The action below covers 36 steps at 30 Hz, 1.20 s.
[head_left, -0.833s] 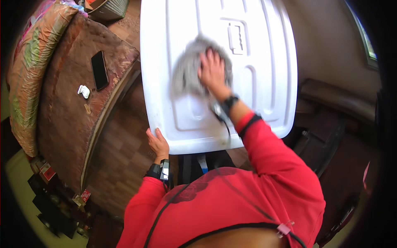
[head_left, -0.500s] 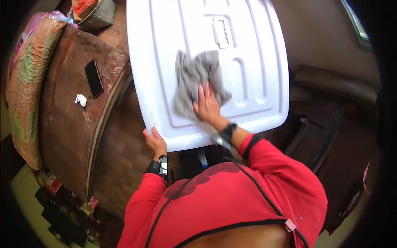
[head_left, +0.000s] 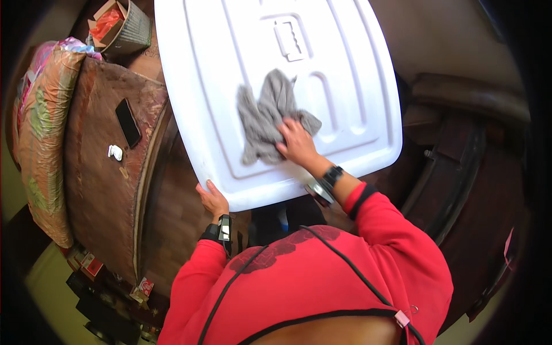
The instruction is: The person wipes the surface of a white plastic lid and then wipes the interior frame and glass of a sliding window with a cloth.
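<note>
A large white plastic lid (head_left: 218,123) with moulded grooves and a recessed latch-like shape fills the upper middle. My left hand (head_left: 214,201) grips its near left corner, thumb on top and the other fingers partly hidden at the edge. A crumpled grey cloth (head_left: 264,112) lies on the lid's surface. My right hand (head_left: 300,145) presses down on the cloth's near right part, fingers bent into its folds.
To the left, a worn brown padded surface (head_left: 98,190) holds a black phone (head_left: 127,123) and a small white object (head_left: 115,152). Beside it lies a rolled patterned bundle (head_left: 49,149). A basket (head_left: 133,34) stands at the far left, dark wooden furniture (head_left: 454,167) on the right.
My right hand has drawn the cloth into a tighter bunch, its fingers now more bent. The lid's far end has shifted slightly left, while my left hand keeps its corner.
</note>
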Available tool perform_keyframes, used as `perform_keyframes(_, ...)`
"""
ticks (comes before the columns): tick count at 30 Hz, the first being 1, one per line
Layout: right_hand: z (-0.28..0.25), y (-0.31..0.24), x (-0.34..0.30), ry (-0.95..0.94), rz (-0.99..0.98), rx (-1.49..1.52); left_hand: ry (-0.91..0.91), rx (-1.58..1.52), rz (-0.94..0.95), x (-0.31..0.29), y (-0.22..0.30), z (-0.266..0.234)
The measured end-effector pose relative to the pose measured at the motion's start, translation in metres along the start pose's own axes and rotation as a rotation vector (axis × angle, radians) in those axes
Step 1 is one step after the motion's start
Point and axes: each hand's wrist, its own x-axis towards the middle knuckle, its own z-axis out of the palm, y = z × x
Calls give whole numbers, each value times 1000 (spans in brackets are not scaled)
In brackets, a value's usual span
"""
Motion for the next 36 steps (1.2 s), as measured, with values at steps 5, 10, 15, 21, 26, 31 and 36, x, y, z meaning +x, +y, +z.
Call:
perform_keyframes(5, -21, -10, 19, -10, 184, -133, -4, 10, -11, 1, 0, 1)
perform_keyframes(10, 54, -31, 91, 432, -31, -188, 22, 28, -28, 1, -3, 4)
perform_keyframes(15, 53, -44, -3, 71, -332, -62, 15, 73, -16, 2, 3, 1)
perform_keyframes(21, -24, 47, 6, 90, -191, -376, 8, 31, -59, 3, 1, 2)
perform_keyframes(26, -30, 94, 108, 449, 105, -432, 25, -18, -4, 4, -9, 6)
perform_keyframes(31, -64, 105, 19, 502, 74, -507, 23, 36, -7, 6, -6, 5)
perform_keyframes(36, -133, 122, -61, 149, 495, -550, 26, -7, -15, 5, -3, 5)
